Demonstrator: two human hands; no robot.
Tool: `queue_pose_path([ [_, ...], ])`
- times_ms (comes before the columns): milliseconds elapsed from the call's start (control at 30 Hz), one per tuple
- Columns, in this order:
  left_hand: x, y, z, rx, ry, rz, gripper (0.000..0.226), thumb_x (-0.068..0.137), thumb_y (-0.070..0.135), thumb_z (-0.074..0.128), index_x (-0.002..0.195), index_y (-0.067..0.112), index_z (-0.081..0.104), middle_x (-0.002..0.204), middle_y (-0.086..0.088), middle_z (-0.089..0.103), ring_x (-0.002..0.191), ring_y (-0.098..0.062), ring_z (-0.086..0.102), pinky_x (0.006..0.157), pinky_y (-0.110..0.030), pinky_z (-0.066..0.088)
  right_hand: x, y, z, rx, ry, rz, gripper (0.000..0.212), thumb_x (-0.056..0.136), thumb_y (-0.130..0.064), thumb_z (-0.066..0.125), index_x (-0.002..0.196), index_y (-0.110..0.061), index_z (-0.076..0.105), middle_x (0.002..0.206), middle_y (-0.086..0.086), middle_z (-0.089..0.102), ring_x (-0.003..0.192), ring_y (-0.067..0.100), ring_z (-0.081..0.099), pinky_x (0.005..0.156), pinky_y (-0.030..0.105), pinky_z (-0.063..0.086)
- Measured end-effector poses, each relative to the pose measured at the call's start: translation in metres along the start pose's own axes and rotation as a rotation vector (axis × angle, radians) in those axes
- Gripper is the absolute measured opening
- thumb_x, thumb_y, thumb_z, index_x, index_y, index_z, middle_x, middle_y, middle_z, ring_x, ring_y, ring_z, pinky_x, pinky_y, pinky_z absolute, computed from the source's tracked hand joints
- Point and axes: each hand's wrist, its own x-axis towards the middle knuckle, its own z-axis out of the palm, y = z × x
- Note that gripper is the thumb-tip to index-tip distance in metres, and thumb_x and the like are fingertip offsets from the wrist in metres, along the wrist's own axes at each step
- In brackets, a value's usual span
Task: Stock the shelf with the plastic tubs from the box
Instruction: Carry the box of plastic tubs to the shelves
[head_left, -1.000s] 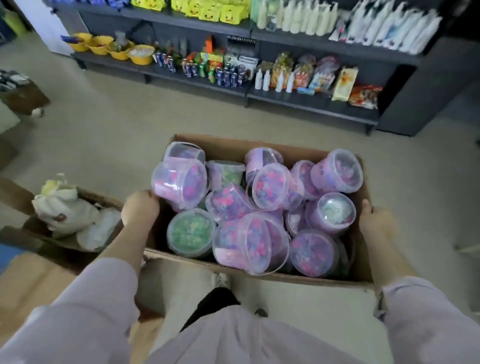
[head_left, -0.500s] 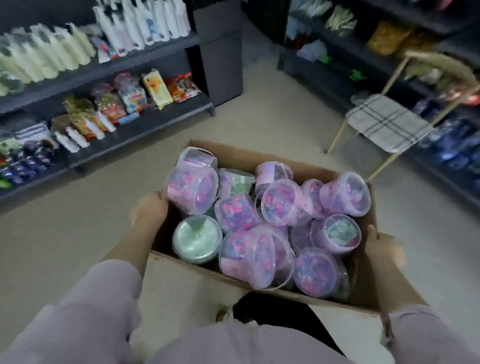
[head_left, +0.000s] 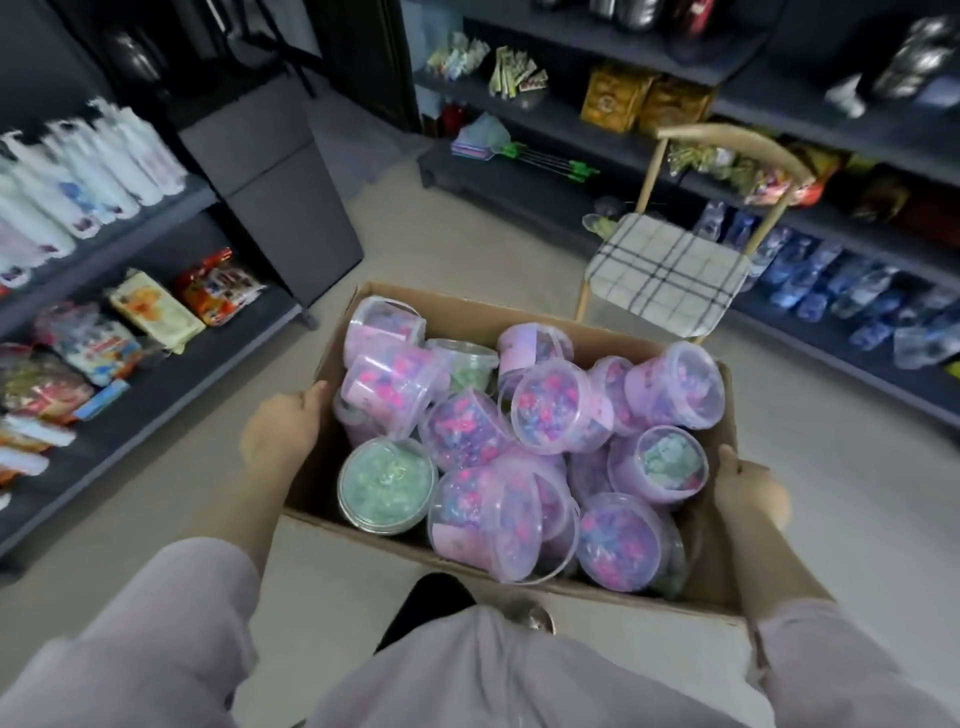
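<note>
Your left hand (head_left: 283, 431) is clasping the left wall of the cardboard box (head_left: 519, 317) and your right hand (head_left: 748, 493) is gripping the right wall with its thumb up against the rim, so you are carrying the load between them. The plastic tubs (head_left: 558, 405) are all lying in that box between your hands, heaped above the rim, several tipped on their sides. None is sitting on a shelf yet, so you are judged to be bringing the stock over. Past your left hand a snack shelf (head_left: 171, 374) is running along. Beyond your right hand a checked chair (head_left: 665, 273) is standing before a bottle shelf (head_left: 857, 364). Which one is awaiting the tubs is not showing. Next you are needing a level set-down close to it, freeing a hand for the top tub.
</note>
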Motion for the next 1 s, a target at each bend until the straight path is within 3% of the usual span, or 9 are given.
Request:
queue_pose_path([
  [300,0.189,0.116,0.030,-0.041,-0.100,0.143,0.061,0.101,0.047,0.031,0.101,-0.003,0.066,0.112,-0.030,0.063,0.105,-0.043,0.057,0.088,-0.044,0.043,0.105,-0.121,0.002,0.031,0.108,0.123,0.055,0.101,-0.042,0.035,0.113,0.002,0.066,0.115,0.029,0.063,0.107,0.045,0.058,0.087,0.042,0.046],
  [600,0.333,0.289,0.051,0.042,-0.206,0.301,0.059,0.102,0.045,0.029,0.111,-0.002,0.064,0.120,-0.030,0.059,0.111,-0.045,0.054,0.088,-0.041,0.041,0.209,-0.184,-0.008,0.085,0.164,0.292,0.055,0.102,-0.041,0.034,0.111,0.003,0.066,0.113,0.029,0.064,0.104,0.043,0.059,0.082,0.040,0.045],
  [1000,0.473,0.530,0.173,0.046,-0.295,0.306,0.056,0.102,0.043,0.034,0.105,-0.003,0.066,0.112,-0.029,0.062,0.107,-0.043,0.056,0.093,-0.042,0.041,0.458,-0.244,-0.051,0.123,0.153,0.404,0.057,0.099,-0.046,0.034,0.111,-0.001,0.067,0.108,0.028,0.065,0.099,0.045,0.060,0.086,0.043,0.047],
])
